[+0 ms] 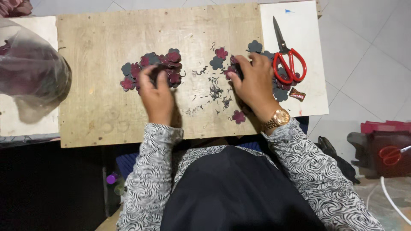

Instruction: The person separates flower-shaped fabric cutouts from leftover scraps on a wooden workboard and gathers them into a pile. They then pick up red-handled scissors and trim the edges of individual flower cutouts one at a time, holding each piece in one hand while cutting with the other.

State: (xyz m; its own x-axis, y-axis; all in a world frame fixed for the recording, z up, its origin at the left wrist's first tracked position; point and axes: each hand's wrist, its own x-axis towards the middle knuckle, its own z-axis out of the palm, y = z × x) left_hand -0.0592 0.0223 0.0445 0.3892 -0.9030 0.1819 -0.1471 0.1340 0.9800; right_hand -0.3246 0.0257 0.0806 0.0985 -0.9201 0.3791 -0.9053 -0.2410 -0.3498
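My left hand [155, 92] rests on a pile of flower-shaped cut-outs [169, 64], dark red and grey, on a wooden board [102, 64]; its fingers press on the pile's near edge. My right hand [253, 79], with a gold watch on the wrist, pinches a small dark piece at the edge of a second cluster of flower cut-outs [219, 57]. One lone red flower [238, 116] lies near my right wrist. Dark paper scraps [215, 90] are scattered between my hands.
Red-handled scissors [287, 60] lie on a white board [306, 34] at the right, with a small wrapped sweet [297, 94] below them. A clear plastic bag [30, 70] sits at the left. A red box and another pair of scissors [390, 154] are on the floor.
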